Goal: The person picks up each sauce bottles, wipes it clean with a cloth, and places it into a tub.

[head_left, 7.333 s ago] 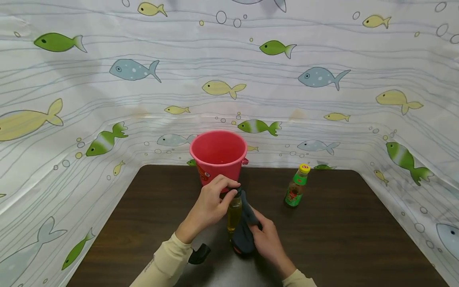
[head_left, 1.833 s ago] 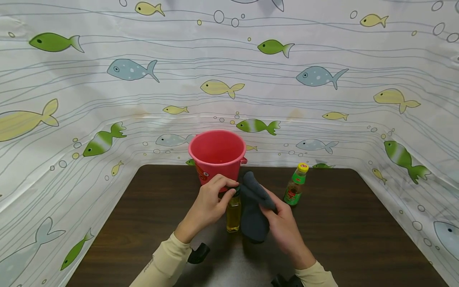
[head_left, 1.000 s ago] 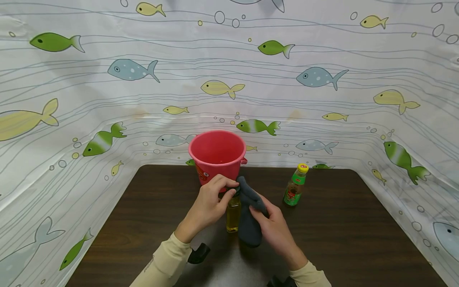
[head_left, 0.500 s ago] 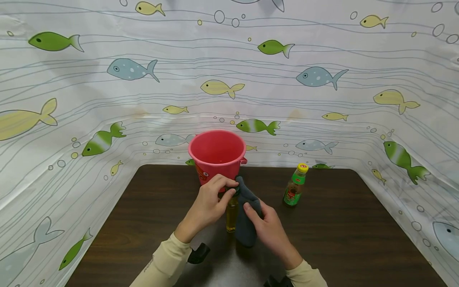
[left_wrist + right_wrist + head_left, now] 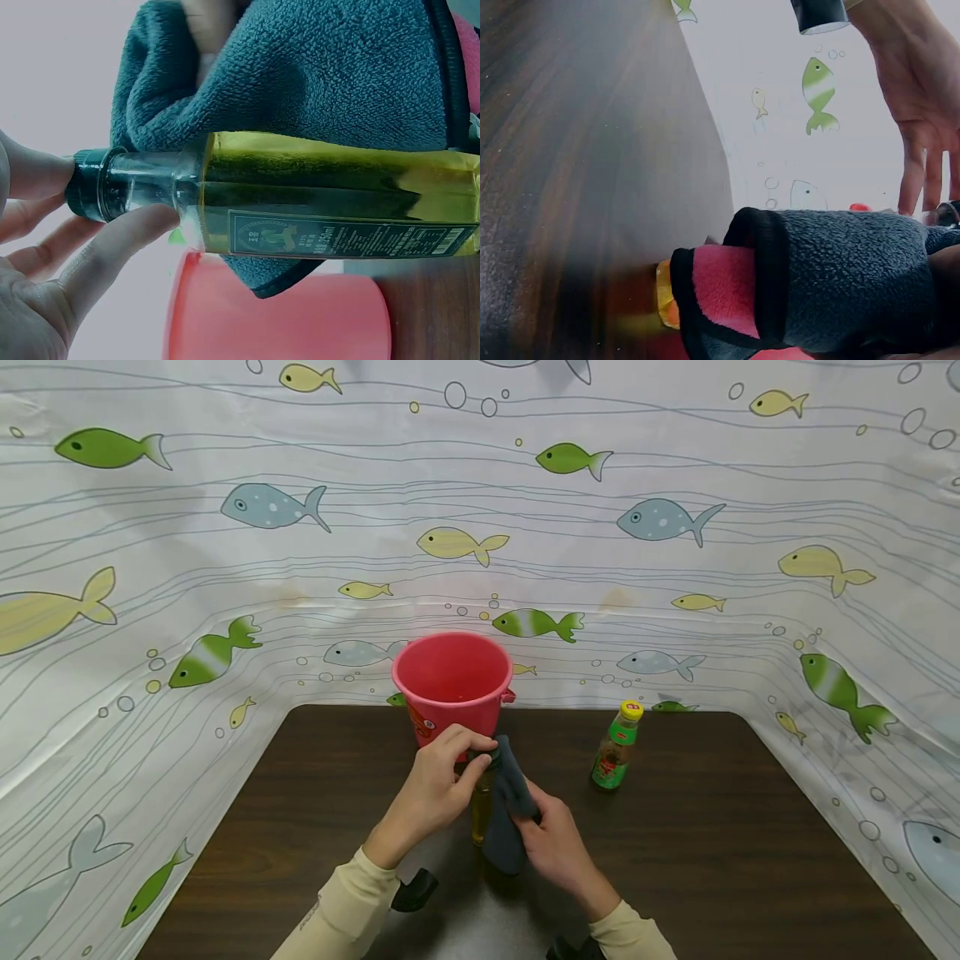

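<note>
My left hand (image 5: 437,783) pinches the dark cap (image 5: 88,184) of a glass oil bottle (image 5: 330,191) between thumb and fingertips. The bottle holds yellow oil and bears a dark label; in the head view it stands on the table. My right hand (image 5: 558,847) grips a folded dark grey-blue cloth (image 5: 504,839) that lies against the bottle's right side and partly covers it. The left wrist view shows the cloth (image 5: 337,75) fluffy and black-edged, wrapping behind the glass. Its pink reverse (image 5: 724,289) shows in the right wrist view.
Behind the hands stands a pink bucket (image 5: 453,689). A second bottle (image 5: 617,747), with a yellow cap and green labels, is at the right on the dark wooden table (image 5: 712,843). A fish-patterned white curtain (image 5: 585,552) surrounds the back and sides.
My right hand has shifted left with the cloth, from beside the bottle to over its right side. The left hand has kept its hold on the cap. The bucket and second bottle stay put.
</note>
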The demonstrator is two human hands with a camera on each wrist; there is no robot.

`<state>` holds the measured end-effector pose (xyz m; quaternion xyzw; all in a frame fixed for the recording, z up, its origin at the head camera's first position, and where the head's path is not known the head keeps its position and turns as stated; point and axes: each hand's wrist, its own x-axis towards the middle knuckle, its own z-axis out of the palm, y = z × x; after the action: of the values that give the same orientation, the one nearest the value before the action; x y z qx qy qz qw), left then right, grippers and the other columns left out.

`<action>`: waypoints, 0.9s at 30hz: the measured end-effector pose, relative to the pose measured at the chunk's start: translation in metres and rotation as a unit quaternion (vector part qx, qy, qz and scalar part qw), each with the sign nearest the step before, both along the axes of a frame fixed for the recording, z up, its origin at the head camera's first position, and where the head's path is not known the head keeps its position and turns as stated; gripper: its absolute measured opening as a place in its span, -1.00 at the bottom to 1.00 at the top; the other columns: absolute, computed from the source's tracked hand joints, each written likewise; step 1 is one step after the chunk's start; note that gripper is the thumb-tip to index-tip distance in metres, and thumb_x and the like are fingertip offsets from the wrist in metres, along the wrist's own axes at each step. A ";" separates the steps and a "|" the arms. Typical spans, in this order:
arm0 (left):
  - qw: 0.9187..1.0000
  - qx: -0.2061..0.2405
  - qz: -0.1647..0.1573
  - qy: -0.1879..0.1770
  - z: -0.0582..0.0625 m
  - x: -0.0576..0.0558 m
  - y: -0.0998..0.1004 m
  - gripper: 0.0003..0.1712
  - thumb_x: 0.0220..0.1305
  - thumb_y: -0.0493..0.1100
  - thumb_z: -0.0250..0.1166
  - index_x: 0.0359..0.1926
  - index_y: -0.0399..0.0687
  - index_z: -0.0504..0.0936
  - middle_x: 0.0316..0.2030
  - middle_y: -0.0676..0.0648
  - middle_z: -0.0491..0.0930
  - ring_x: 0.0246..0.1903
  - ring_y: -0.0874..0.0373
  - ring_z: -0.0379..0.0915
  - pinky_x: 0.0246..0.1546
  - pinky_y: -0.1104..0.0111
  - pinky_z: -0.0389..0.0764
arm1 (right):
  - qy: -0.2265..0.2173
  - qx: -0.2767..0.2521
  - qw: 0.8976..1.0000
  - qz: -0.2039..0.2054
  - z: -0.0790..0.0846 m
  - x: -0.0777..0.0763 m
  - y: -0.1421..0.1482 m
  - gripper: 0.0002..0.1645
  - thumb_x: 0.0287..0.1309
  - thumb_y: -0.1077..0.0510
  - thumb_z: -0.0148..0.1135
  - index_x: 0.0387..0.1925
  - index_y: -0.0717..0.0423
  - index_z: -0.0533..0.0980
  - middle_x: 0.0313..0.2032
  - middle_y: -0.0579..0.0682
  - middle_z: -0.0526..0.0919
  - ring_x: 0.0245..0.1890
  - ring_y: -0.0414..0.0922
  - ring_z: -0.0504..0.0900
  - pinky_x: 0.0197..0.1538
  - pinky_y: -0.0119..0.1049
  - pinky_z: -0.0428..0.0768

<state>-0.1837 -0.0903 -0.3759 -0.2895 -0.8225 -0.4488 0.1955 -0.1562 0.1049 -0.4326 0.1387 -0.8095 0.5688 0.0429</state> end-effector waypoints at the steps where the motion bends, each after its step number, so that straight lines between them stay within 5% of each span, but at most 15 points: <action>1: 1.000 -0.001 0.001 0.000 0.000 0.000 0.000 -0.74 0.36 -0.37 0.41 0.05 -0.17 0.74 -0.05 -0.11 0.71 -0.12 0.08 0.68 -0.03 0.26 0.82 | 0.002 0.000 1.000 -0.002 -0.001 0.000 0.000 -0.46 0.51 0.14 0.25 0.45 -0.03 0.51 0.30 0.14 0.68 0.30 0.09 0.67 0.31 -0.12 0.68; 6: 1.000 -0.006 0.005 -0.001 0.001 0.001 0.000 -0.74 0.36 -0.36 0.41 0.05 -0.16 0.74 -0.05 -0.10 0.71 -0.16 0.10 0.66 -0.08 0.32 0.80 | 0.004 -0.005 1.000 -0.015 -0.007 0.000 0.001 -0.55 0.49 0.19 0.25 0.34 -0.02 0.62 0.19 0.12 0.76 0.21 0.05 0.72 0.21 -0.31 0.67; 13: 1.000 -0.005 0.007 -0.001 0.001 0.001 0.000 -0.74 0.36 -0.36 0.41 0.04 -0.17 0.74 -0.06 -0.10 0.70 -0.17 0.10 0.65 -0.09 0.33 0.80 | -0.011 0.008 0.999 -0.032 -0.019 -0.001 0.004 -0.59 0.42 0.35 0.23 0.19 0.00 0.71 0.11 0.10 0.80 0.19 0.02 0.71 0.23 -0.33 0.64; 19: 1.000 -0.005 0.004 -0.001 0.001 0.001 0.000 -0.75 0.36 -0.35 0.41 0.04 -0.16 0.74 -0.05 -0.10 0.71 -0.11 0.08 0.68 -0.02 0.25 0.82 | 0.009 0.074 0.996 -0.042 -0.039 -0.005 0.007 -0.22 0.16 0.54 0.08 0.32 -0.07 0.64 0.23 0.08 0.74 0.30 0.08 0.66 0.36 -0.11 0.63; 27: 1.000 -0.006 -0.004 0.000 0.001 0.000 0.000 -0.77 0.38 -0.35 0.40 0.03 -0.16 0.73 -0.05 -0.09 0.70 -0.08 0.08 0.68 0.01 0.23 0.81 | 0.011 0.129 0.991 -0.020 -0.050 -0.011 0.013 -0.09 0.10 0.57 0.03 0.44 -0.09 0.54 0.36 0.04 0.64 0.36 0.11 0.61 0.42 0.14 0.56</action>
<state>-0.1833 -0.0903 -0.3751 -0.2938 -0.8243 -0.4441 0.1924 -0.1670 0.1181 -0.4826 0.1334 -0.8782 0.4571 0.0448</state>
